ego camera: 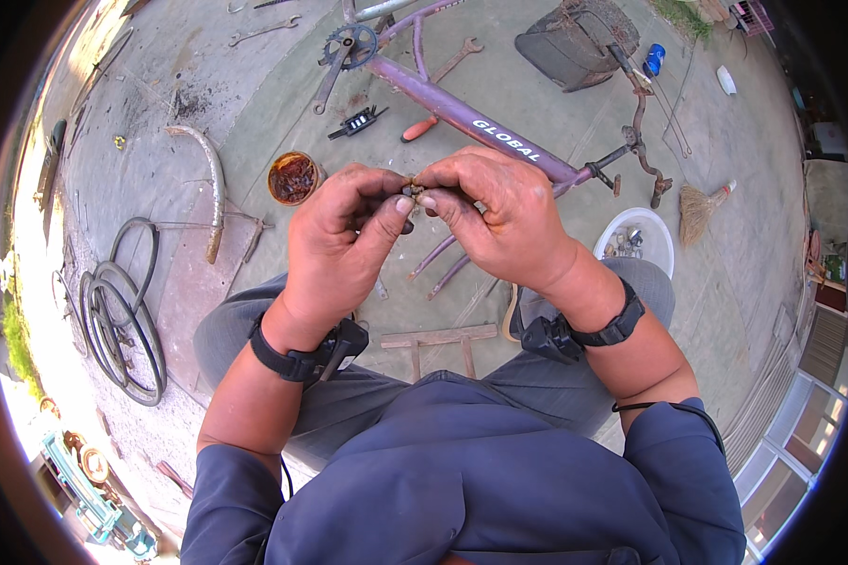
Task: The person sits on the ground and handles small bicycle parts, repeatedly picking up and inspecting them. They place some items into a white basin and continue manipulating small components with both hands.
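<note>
My left hand (353, 226) and my right hand (498, 212) meet in front of me, thumbs and fingertips pinching a small greasy metal part (413, 190) between them. Its exact kind cannot be told. Beyond the hands a purple bicycle frame (459, 106) lies on the ground with its crank and chainring (348, 48) attached. Left of my left hand stands a round tin of brown grease (293, 178). A white bowl (671, 244) with several small metal parts is beside my right knee. A screwdriver with a red handle (420, 129) and a folding multi-tool (359, 123) lie just past my hands.
Bicycle tyres or tubes (124, 318) and a curved mudguard (215, 183) lie at left. Open-ended wrenches (265, 31) rest on the ground farther off. A black basket (576, 46), blue can (654, 60) and straw hand broom (699, 212) are at right. A small wooden stand (438, 336) sits between my legs.
</note>
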The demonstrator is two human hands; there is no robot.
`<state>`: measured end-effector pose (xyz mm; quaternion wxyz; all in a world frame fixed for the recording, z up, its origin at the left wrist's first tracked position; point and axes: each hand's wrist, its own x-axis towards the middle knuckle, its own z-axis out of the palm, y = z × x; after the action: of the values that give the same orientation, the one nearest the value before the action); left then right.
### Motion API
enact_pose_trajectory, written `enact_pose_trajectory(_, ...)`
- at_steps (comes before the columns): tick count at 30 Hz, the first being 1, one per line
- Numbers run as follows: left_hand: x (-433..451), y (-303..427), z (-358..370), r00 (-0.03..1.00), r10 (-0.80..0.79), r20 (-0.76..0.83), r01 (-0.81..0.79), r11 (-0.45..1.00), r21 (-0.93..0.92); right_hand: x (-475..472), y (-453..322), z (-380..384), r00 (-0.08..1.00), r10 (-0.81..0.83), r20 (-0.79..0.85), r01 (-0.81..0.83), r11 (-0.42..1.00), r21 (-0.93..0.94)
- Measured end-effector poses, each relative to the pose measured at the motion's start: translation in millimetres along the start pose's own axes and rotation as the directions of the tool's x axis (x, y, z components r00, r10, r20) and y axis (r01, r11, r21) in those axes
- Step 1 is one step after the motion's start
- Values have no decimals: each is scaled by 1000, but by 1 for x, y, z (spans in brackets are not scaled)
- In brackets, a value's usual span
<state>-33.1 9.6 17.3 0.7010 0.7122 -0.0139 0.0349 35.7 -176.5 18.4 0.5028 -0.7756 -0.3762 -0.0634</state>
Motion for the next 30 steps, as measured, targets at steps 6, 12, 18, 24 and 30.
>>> enact_pose_trajectory(6, 1, -2, 0, 998, 67, -9, -66, 997, 47, -3, 0, 3, 996, 86, 4, -86, 994, 74)
enact_pose_trajectory(12, 1, -6, 0, 993, 114, -29, -111, 989, 99, -4, -2, 6, 981, 193, 31, -196, 970, 147)
enact_pose_trajectory(18, 3, -9, -1, 980, 201, -11, -195, 961, 198, -3, -7, 3, 933, 339, 119, -359, 898, 255)
enact_pose_trajectory(24, 3, -7, -1, 970, 241, 26, -238, 929, 282, -1, -3, 4, 933, 325, 157, -355, 903, 241)
enact_pose_trajectory(30, 3, -6, -1, 972, 236, 9, -229, 932, 279, -1, -4, 2, 874, 431, 226, -486, 799, 355)
